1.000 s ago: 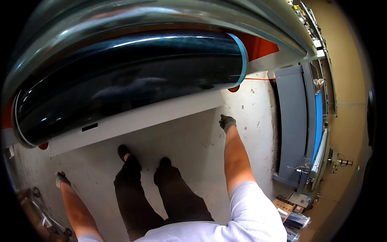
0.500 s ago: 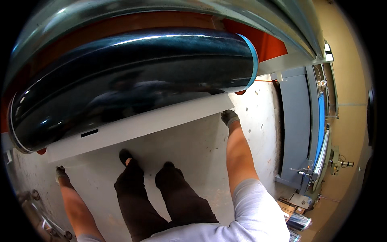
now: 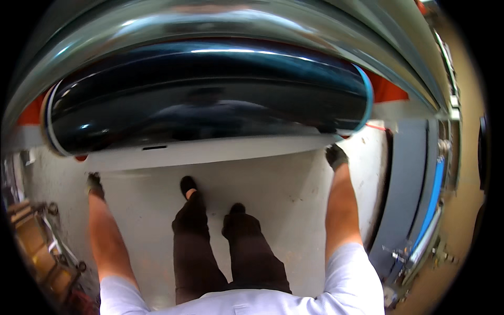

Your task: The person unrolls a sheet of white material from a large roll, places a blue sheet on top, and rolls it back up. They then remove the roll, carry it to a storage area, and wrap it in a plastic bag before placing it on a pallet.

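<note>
A wide white sheet (image 3: 220, 150) hangs below a large glossy black roller (image 3: 205, 107) and spans most of its width. A small dark slot-shaped mark shows on the sheet's left half. My right hand (image 3: 336, 157), in a dark glove, is closed on the sheet's right corner. My left hand (image 3: 94, 185), also gloved, is closed at the sheet's lower left corner; its fingertips are small and partly hidden. Both arms reach forward, apart. The roller has a light blue band (image 3: 366, 100) round its right end and a pale rim at its left end.
Big metallic cylinders (image 3: 157, 31) curve above the roller. Orange-red machine parts (image 3: 389, 91) show behind its ends. On the right stands a grey cabinet-like unit (image 3: 405, 178) with a blue strip. A wheeled cart with brown boxes (image 3: 31, 231) is at lower left. My feet stand on the pale floor (image 3: 283, 220).
My view has turned, so the roller and sheet now lie more level and further right in the picture. Both hands are higher in the picture, nearer the roller. The cart shows more.
</note>
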Available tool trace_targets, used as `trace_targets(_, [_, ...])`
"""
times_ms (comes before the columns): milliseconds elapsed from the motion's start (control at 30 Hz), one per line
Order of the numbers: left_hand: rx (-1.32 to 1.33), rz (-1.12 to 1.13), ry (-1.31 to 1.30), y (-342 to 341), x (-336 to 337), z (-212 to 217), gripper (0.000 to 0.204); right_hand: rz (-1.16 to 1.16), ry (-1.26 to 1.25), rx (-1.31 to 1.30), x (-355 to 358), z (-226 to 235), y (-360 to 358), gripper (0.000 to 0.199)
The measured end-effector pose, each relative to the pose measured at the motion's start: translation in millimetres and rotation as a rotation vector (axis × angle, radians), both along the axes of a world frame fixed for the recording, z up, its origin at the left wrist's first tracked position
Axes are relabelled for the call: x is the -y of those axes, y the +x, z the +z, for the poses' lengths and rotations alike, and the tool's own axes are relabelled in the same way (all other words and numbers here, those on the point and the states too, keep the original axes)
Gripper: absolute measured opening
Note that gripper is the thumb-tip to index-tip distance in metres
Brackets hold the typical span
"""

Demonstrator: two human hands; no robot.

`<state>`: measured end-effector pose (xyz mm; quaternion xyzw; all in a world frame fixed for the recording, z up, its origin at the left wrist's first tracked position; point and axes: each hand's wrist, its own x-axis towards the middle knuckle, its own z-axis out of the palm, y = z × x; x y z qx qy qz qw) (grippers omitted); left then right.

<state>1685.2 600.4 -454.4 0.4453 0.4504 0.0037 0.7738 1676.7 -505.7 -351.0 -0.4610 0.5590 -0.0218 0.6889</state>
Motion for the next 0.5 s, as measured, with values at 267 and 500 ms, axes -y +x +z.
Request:
trace_targets(267, [-0.072, 0.547, 0.266, 12.7, 79.3, 33.6, 0.014, 0.059, 0.019, -0.021, 53.6, -25.5, -11.4, 0.023])
trace_targets(500, [-0.113, 0.400, 0.375, 11.6, 122.7, 91.9, 0.013, 0.050, 0.040, -0.063, 64.3, -30.9, -7.5, 0.058])
